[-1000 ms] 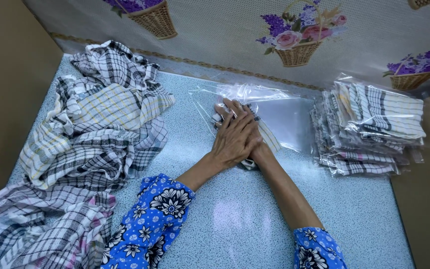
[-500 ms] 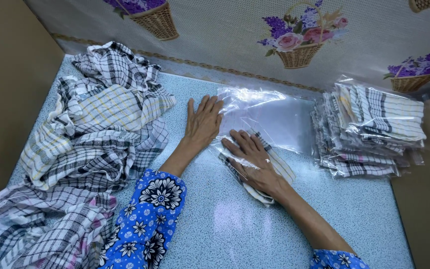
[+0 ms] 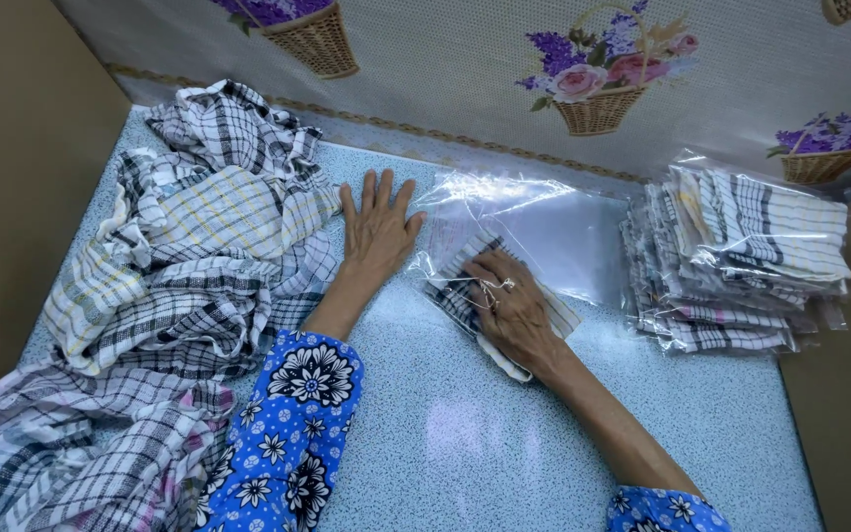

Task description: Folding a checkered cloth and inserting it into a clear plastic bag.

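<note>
My left hand lies flat and spread on the speckled blue table, just left of a clear plastic bag. My right hand presses on a folded checked cloth whose upper end sits inside the mouth of that bag. The cloth's lower end sticks out near my wrist. Both sleeves are blue with white flowers.
A large heap of loose checked cloths covers the left side of the table. A stack of bagged folded cloths lies at the right. A floral patterned wall runs along the back, with brown panels on both sides.
My hands were stacked together on the cloth; the left hand moved away to the left and lies flat on the table, while the right slid down and stays on the cloth.
</note>
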